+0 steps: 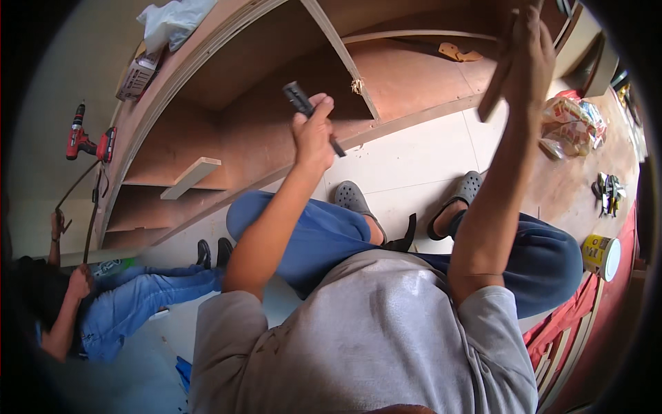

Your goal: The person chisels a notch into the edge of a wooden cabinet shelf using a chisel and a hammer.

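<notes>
Black slim tool (303, 103) with a thin tip, gripped in the left hand (314, 131); right hand (527, 55) clasps a wooden strip (493, 90)

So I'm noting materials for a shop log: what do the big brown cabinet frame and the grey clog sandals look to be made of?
The big brown cabinet frame looks like plywood or a similar wood board: flat reddish-brown faces, paler cut edges, matte and unpainted. The grey clog sandals look like moulded foam or rubber: one smooth dull piece with punched holes. The exact kinds can't be told.
</notes>
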A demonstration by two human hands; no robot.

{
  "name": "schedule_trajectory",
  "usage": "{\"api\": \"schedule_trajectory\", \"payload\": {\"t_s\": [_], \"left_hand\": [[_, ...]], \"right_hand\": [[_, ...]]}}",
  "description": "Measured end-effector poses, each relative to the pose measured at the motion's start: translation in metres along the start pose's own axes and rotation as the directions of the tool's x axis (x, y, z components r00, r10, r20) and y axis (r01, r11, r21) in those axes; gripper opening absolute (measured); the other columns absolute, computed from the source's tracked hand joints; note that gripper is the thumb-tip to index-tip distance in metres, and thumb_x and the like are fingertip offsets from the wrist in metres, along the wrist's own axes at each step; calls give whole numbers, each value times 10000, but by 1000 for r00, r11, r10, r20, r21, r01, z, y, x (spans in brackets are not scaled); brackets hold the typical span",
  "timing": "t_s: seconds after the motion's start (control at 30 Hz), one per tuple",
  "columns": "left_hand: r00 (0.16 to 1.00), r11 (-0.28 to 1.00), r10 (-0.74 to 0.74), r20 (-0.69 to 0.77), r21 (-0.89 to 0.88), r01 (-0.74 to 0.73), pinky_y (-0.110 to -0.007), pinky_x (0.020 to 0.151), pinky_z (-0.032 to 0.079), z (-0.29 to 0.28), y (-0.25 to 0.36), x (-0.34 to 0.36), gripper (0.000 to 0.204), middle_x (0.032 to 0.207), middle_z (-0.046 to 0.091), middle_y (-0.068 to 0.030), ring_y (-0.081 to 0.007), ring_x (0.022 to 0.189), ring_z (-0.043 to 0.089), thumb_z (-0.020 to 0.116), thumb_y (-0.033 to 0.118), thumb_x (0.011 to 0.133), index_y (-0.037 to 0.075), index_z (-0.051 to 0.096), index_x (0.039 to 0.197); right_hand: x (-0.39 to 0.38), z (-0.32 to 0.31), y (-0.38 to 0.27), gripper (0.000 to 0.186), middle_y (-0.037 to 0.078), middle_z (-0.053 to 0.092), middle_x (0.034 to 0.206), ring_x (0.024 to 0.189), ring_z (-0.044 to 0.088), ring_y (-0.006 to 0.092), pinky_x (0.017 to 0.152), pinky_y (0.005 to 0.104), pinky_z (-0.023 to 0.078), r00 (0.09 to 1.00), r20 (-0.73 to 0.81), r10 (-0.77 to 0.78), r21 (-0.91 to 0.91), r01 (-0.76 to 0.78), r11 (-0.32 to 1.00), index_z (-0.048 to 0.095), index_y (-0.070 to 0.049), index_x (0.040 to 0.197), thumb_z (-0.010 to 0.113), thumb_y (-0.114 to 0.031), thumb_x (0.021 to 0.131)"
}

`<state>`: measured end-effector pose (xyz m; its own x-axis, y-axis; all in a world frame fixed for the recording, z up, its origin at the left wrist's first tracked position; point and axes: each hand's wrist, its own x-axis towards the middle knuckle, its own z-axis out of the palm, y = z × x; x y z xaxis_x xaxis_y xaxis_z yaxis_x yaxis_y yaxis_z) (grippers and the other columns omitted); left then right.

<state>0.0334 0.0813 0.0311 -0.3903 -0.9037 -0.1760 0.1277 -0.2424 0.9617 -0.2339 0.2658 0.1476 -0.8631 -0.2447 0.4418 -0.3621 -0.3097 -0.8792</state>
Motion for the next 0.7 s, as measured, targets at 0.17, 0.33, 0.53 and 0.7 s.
{"api": "schedule_trajectory", "payload": {"t_s": [0.17, 0.33, 0.53, 0.7], "left_hand": [[979, 994, 72, -192, 90, -56, -257, 409, 409, 38, -69, 56, 380, 790, 592, 9, -56, 441, 395, 756, 195, 919, 24, 611, 1225], [966, 968, 184, -183, 207, -145, -239, 388, 415, 41, -90, 87, 343, 883, 649, -37, -65, 472, 465, 746, 230, 924, 6, 618, 1149], [981, 941, 154, -115, 321, -110, -243, 430, 427, 42, -95, 103, 198, 789, 610, -15, -74, 506, 479, 759, 165, 885, 51, 644, 998], [907, 994, 6, -421, -99, -52, -263, 464, 438, 16, -76, 117, 228, 823, 612, -17, -92, 605, 524, 763, 140, 865, 69, 634, 1039]], "right_hand": [[-37, 5, 110, 390, -7, 496, 701, 570, 465, 78, 521, 219, 388, 954, -182, 237, 528, -109, 842, 579, -40, 957, 629, -423, 1015], [-42, -19, 195, 407, -20, 450, 682, 556, 423, 79, 515, 235, 365, 861, -106, 497, 435, -409, 802, 569, -20, 968, 608, -422, 1017], [-53, -18, 249, 352, -61, 436, 631, 519, 401, 39, 483, 224, 332, 760, -47, 648, 372, -589, 717, 558, -87, 890, 630, -414, 999], [-62, -9, 264, 374, -71, 419, 620, 514, 386, 35, 477, 218, 325, 715, 59, 697, 281, -682, 676, 567, -95, 895, 655, -448, 981]]}}
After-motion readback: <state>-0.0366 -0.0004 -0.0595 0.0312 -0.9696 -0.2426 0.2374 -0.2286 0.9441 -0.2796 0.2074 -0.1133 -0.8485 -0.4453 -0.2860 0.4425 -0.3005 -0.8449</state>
